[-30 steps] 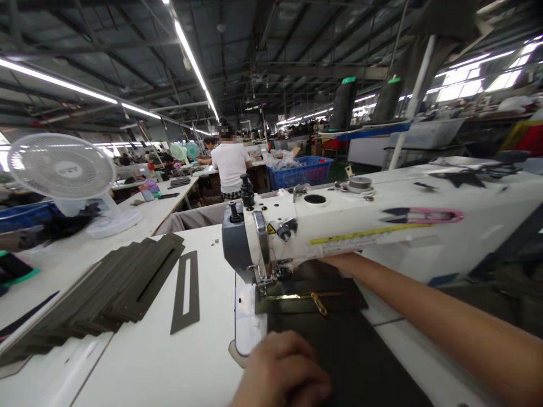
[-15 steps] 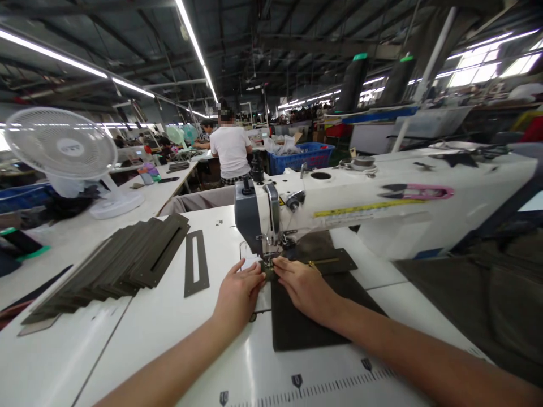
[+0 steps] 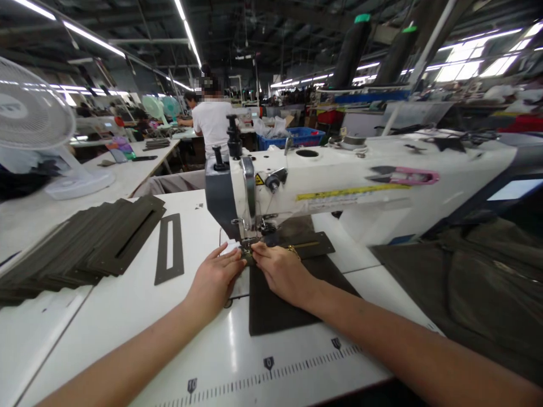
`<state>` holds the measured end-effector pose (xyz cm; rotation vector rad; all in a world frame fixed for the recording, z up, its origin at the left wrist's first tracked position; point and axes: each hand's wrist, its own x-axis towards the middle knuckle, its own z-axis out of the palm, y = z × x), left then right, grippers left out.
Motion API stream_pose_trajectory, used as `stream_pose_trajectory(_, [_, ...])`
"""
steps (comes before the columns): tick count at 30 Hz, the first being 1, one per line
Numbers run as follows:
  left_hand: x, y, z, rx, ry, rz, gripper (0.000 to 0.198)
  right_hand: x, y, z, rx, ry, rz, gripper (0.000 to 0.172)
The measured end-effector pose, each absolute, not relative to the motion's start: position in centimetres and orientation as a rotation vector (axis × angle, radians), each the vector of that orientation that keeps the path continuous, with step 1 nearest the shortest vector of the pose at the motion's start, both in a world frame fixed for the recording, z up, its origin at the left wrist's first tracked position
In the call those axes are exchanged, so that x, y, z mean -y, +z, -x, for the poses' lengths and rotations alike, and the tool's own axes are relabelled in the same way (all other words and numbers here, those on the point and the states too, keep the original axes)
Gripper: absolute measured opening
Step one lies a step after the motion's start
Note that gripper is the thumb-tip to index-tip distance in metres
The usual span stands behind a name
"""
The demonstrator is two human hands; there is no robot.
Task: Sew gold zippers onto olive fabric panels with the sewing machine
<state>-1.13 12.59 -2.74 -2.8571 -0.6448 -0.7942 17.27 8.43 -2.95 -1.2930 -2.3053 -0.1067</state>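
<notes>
Under the needle and presser foot of a white sewing machine (image 3: 271, 192), my left hand (image 3: 215, 278) and my right hand (image 3: 283, 272) pinch and press a small dark fabric strip (image 3: 248, 259) from either side. My fingertips are close together right at the foot and partly hide the strip. A larger dark brown fabric panel (image 3: 278, 311) lies flat beneath my right hand. To the right of that wrist, a dark slotted piece (image 3: 324, 243) rests on the panel. A white guide-like part (image 3: 229, 247) sits by my left fingertips.
Left of the hands lies a single slotted frame piece (image 3: 176, 260), with a fanned stack of similar pieces (image 3: 97, 237) beyond it. Pink-handled thread snips (image 3: 416, 176) rest on the machine arm. A white fan (image 3: 76, 181) stands at left. A person in white (image 3: 214, 127) works ahead.
The camera view has turned slightly right, so everything appears further left and a little higher. Both hands remain at the presser foot on the strip.
</notes>
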Motion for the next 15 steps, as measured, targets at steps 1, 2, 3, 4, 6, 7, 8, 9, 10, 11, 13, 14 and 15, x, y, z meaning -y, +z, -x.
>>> stream_pose_trajectory(1, [-12.60,-2.72,1.11,0.642,-0.788,2.854,0.023,-8.44,-2.96,-17.32,2.306,-0.106,1.295,0.023])
stream_pose_trajectory(2, [-12.62,-2.71,1.06,0.643,-0.787,2.852,0.023,-8.46,-3.00,-17.37,2.305,-0.107,1.296,0.023])
stream_pose_trajectory(3, [-12.63,-2.70,1.01,0.643,-0.790,2.851,0.023,-8.50,-3.07,-17.42,2.303,-0.110,1.296,0.023])
stream_pose_trajectory(4, [-12.65,-2.70,0.95,0.645,-0.793,2.852,0.023,-8.57,-3.16,-17.47,2.301,-0.113,1.291,0.023])
stream_pose_trajectory(6, [-12.75,-2.70,0.83,0.647,-0.802,2.853,0.023,-8.76,-3.35,-17.56,2.297,-0.104,1.274,0.023])
stream_pose_trajectory(7, [-12.83,-2.70,0.78,0.645,-0.807,2.852,0.023,-8.87,-3.43,-17.59,2.294,-0.095,1.261,0.023])
stream_pose_trajectory(8, [-12.92,-2.71,0.75,0.644,-0.810,2.849,0.022,-8.98,-3.48,-17.62,2.287,-0.083,1.250,0.023])
stream_pose_trajectory(9, [-13.02,-2.73,0.73,0.644,-0.814,2.845,0.022,-9.08,-3.51,-17.63,2.275,-0.072,1.242,0.023])
stream_pose_trajectory(10, [-13.12,-2.75,0.72,0.644,-0.817,2.842,0.022,-9.16,-3.51,-17.63,2.262,-0.060,1.235,0.023])
stream_pose_trajectory(11, [-13.22,-2.77,0.71,0.648,-0.823,2.841,0.022,-9.23,-3.50,-17.62,2.248,-0.049,1.230,0.023])
stream_pose_trajectory(13, [-13.38,-2.83,0.72,0.657,-0.829,2.844,0.022,-9.33,-3.43,-17.59,2.226,-0.029,1.224,0.024])
stream_pose_trajectory(14, [-13.43,-2.86,0.72,0.666,-0.827,2.849,0.021,-9.37,-3.40,-17.58,2.221,-0.019,1.226,0.024])
stream_pose_trajectory(15, [-13.47,-2.89,0.71,0.673,-0.826,2.852,0.021,-9.40,-3.38,-17.57,2.220,-0.011,1.230,0.024])
